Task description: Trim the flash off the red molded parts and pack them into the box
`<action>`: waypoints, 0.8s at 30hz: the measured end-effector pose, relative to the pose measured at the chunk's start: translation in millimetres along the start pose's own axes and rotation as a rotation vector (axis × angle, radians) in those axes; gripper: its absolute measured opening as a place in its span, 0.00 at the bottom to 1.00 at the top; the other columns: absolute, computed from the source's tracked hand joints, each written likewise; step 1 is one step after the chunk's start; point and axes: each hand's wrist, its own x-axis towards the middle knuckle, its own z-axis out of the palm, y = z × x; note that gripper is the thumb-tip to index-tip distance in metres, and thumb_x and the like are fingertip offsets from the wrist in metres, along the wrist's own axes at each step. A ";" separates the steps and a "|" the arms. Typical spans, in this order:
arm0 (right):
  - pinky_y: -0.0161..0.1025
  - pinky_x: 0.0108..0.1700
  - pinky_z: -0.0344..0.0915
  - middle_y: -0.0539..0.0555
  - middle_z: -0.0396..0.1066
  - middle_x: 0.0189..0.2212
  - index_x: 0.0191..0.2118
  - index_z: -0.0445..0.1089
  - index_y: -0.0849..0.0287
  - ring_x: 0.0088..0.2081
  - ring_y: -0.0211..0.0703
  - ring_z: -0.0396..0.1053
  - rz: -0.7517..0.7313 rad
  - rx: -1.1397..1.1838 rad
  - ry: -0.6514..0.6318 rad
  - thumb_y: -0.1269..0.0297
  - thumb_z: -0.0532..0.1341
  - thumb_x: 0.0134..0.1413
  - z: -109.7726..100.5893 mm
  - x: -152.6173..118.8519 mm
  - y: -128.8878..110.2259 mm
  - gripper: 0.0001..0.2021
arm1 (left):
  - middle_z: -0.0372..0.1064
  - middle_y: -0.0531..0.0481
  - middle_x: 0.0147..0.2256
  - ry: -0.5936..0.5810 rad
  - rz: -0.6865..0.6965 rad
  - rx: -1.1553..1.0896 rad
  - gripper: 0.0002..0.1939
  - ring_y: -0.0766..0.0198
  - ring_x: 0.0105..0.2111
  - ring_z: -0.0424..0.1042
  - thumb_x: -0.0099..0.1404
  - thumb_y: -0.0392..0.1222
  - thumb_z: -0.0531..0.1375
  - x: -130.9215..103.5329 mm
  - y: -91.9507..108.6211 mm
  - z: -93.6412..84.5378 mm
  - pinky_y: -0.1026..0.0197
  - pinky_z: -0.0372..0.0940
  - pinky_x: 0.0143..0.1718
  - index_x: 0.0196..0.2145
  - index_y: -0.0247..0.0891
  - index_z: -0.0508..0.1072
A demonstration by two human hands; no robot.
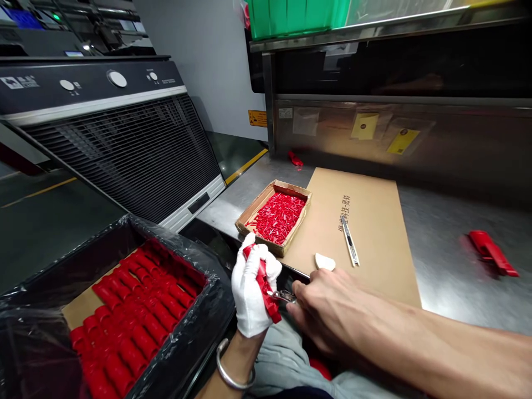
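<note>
My left hand (251, 293), in a white glove, is closed around a red plastic part (263, 284) and holds it tilted in front of the table edge. My bare right hand (320, 302) grips small metal nippers (284, 296), whose handles are mostly hidden by the fingers. The nippers' tips touch the lower part of the red piece. Just beyond my hands, a shallow cardboard tray (308, 204) holds many small red plastic scraps. A white rounded piece (325, 261) lies close to my right knuckles, and a utility knife (350, 241) rests on the cardboard sheet (374, 221).
At lower left stands a dark bin lined with black plastic (170, 235), holding rows of red tubular parts (133, 310). Another red part (492, 254) lies on the metal table (457, 210) at right, and a red piece (295, 160) near the back. A green crate (299, 16) sits on the shelf above.
</note>
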 end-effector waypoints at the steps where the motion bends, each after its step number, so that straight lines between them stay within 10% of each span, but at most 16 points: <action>1: 0.38 0.20 0.40 0.49 0.62 0.21 0.32 0.70 0.60 0.17 0.34 0.42 -0.002 -0.013 0.017 0.63 0.56 0.62 0.0 0.1 -0.1 0.10 | 0.57 0.55 0.27 -0.003 -0.001 0.005 0.17 0.73 0.21 0.57 0.68 0.35 0.56 -0.2 0.2 0.5 0.69 0.54 0.20 0.54 0.40 0.65; 9: 0.42 0.24 0.54 0.58 0.65 0.27 0.32 0.70 0.59 0.26 0.49 0.62 -0.091 -0.305 0.269 0.71 0.60 0.51 -13.3 -7.7 -9.6 0.02 | 0.57 0.56 0.24 -0.032 -0.063 0.064 0.14 0.72 0.20 0.56 0.70 0.36 0.54 -4.2 4.4 3.4 0.68 0.53 0.21 0.52 0.41 0.66; 18: 0.44 0.25 0.60 0.58 0.64 0.27 0.36 0.71 0.61 0.26 0.49 0.62 -0.100 -0.408 0.300 0.71 0.59 0.51 -10.0 -5.1 -12.3 0.05 | 0.56 0.57 0.26 -0.024 -0.201 -0.048 0.10 0.74 0.20 0.56 0.69 0.36 0.56 1.0 1.1 -0.8 0.69 0.54 0.22 0.48 0.37 0.67; 24: 0.42 0.24 0.57 0.57 0.63 0.28 0.39 0.70 0.62 0.27 0.49 0.63 -0.233 -0.429 0.251 0.69 0.60 0.52 -6.5 -4.0 3.2 0.07 | 0.55 0.57 0.21 -0.149 -0.582 -0.004 0.07 0.74 0.18 0.52 0.69 0.40 0.57 8.5 -0.8 -10.0 0.70 0.51 0.19 0.33 0.36 0.67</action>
